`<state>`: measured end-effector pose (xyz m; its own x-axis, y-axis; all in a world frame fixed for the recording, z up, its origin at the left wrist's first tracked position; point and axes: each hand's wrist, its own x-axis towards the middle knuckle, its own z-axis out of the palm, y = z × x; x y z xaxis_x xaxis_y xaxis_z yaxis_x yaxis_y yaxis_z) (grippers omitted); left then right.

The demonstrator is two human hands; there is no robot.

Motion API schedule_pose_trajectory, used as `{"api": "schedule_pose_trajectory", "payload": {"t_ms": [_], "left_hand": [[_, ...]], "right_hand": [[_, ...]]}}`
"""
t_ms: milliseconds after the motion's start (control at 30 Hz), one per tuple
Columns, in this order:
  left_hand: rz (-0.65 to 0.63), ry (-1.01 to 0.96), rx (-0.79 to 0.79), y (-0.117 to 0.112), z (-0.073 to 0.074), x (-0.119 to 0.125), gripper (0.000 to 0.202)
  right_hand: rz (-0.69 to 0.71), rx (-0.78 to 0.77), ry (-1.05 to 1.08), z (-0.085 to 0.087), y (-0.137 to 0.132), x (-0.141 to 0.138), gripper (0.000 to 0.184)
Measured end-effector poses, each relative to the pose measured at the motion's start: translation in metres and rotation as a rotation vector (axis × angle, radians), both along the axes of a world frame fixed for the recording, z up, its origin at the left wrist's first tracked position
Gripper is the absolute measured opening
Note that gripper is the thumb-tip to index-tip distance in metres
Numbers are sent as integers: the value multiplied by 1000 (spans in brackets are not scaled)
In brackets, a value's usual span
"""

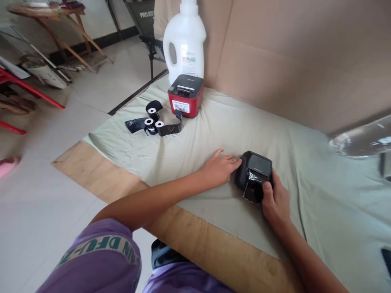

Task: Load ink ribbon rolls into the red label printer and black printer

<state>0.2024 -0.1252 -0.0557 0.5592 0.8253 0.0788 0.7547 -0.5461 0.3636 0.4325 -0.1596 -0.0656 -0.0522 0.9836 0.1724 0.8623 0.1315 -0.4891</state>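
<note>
A small black label printer (255,167) rests on the cloth in front of me, with a dark, shiny strip (253,192) hanging out of its near side. My right hand (277,199) grips the printer's right side, its thumb on the near corner and the fingers behind. My left hand (222,166) lies to the left, fingers stretched out, with the fingertips at the printer's left edge. Farther back on the left lie several small rolls of black strip (152,122), partly unwound. Behind them stands a red and black box-shaped printer (186,95) with a white label on its front.
A large white jug (186,44) stands behind the red printer. Brown cardboard (281,57) walls off the back. The pale green cloth (214,122) covers a wooden board (195,228) whose near edge is bare. Clear plastic wrap (363,138) lies at the far right.
</note>
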Motion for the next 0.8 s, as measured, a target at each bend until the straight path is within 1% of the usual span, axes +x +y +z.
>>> {"api": "schedule_pose_trajectory", "payload": {"t_ms": [67,133,267,433,533,667,800], "left_hand": [[-22,56,-19,2,5,0,64],[-28,80,-33,3,6,0,64],[-16,72,-20,4,1,0,64],[-19,50,-27,3,-1,0,65],[-4,25,-26,2,-3,0,67],[27,-48,-39,1,-8,0,64],[47,-171,-110,3,-10,-3,60]], "right_hand": [[-1,-21,-30,1,0,0,81],[-2,-14,-48,2,1,0,79],[16,14,-34,2,2,0,73],[21,-7,-29,3,1,-2,75],[-1,-24,-30,4,0,-3,76],[-33,-58,-1,5,-1,-5,77],[-35,-5,119,4,-1,-7,72]]}}
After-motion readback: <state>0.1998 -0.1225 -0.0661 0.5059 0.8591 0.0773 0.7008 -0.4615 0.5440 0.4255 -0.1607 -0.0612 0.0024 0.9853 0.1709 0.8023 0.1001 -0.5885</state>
